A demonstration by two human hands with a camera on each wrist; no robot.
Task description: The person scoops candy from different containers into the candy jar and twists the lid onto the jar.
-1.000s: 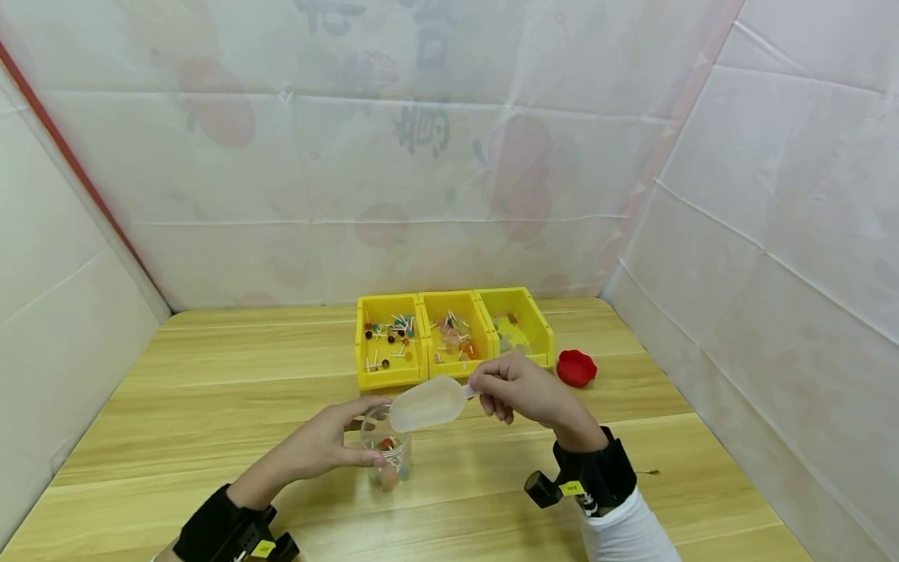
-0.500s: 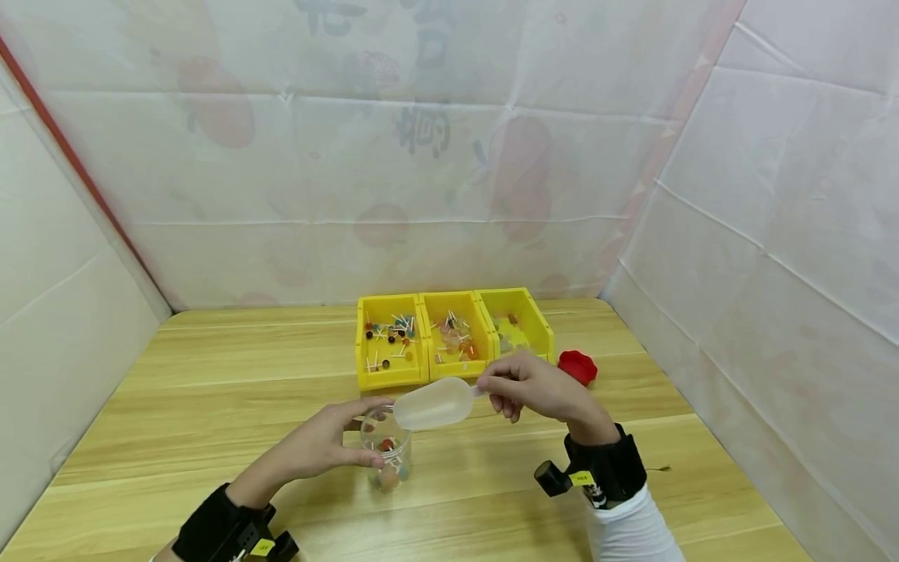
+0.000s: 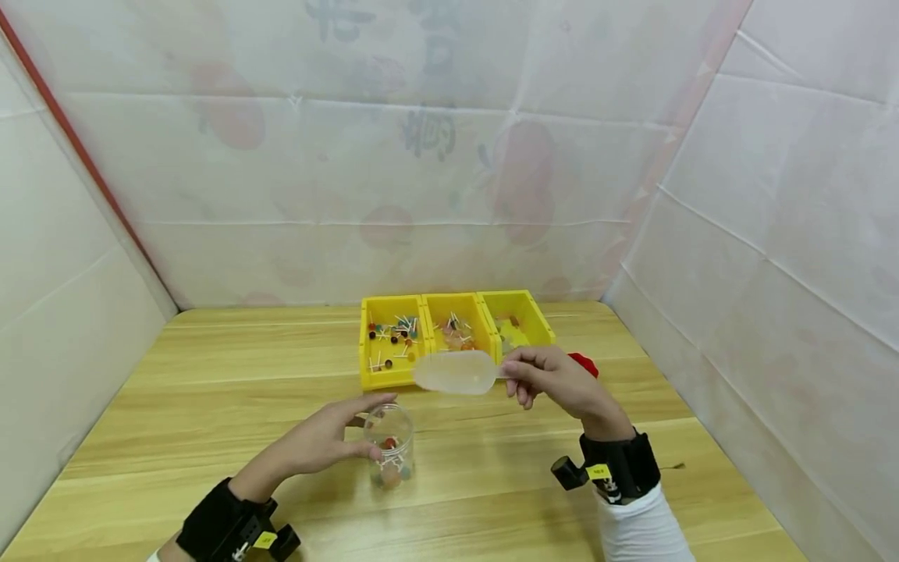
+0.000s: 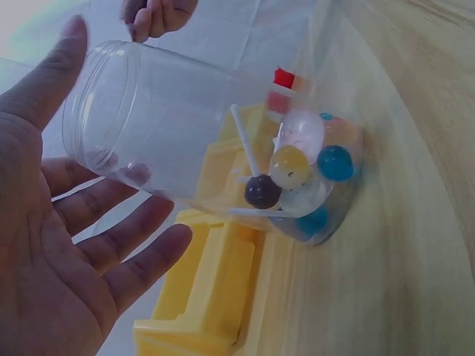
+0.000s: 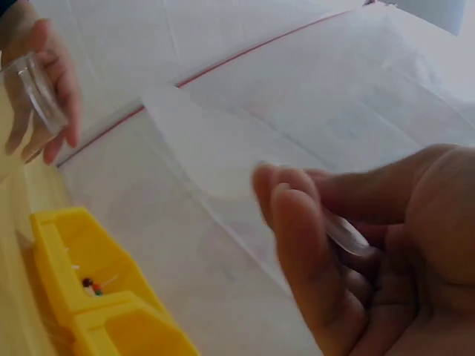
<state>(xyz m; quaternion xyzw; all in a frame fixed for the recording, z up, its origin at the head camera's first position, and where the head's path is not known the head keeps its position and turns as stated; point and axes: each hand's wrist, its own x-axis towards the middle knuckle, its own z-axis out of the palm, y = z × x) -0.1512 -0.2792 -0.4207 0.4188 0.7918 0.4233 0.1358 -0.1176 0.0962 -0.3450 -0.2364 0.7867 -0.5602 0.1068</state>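
Observation:
My right hand [image 3: 551, 380] pinches the handle of a translucent plastic scoop [image 3: 456, 371], held in front of the yellow bins. In the right wrist view the handle end [image 5: 347, 236] shows between the curled fingers. A clear plastic jar [image 3: 390, 445] stands upright and lidless on the table. Inside are several lollipops [image 4: 289, 166] with coloured ball heads and white sticks. Around the jar's upper part, my left hand [image 3: 323, 437] lies with thumb and fingers on either side. The left wrist view shows its fingers nearly straight and spread beside the rim.
Three joined yellow bins [image 3: 396, 382] stand at the back of the wooden table [image 3: 246, 367]; lollipops lie in the left and middle ones. A red scalloped lid [image 3: 584, 364] sits to their right, partly behind my right hand. White sheets [image 3: 316, 172] wall the table in.
My right hand has lifted the scoop away from the jar's mouth, up and to the right. The left hand stays by the jar, its thumb slightly farther out. The head view has shifted a little.

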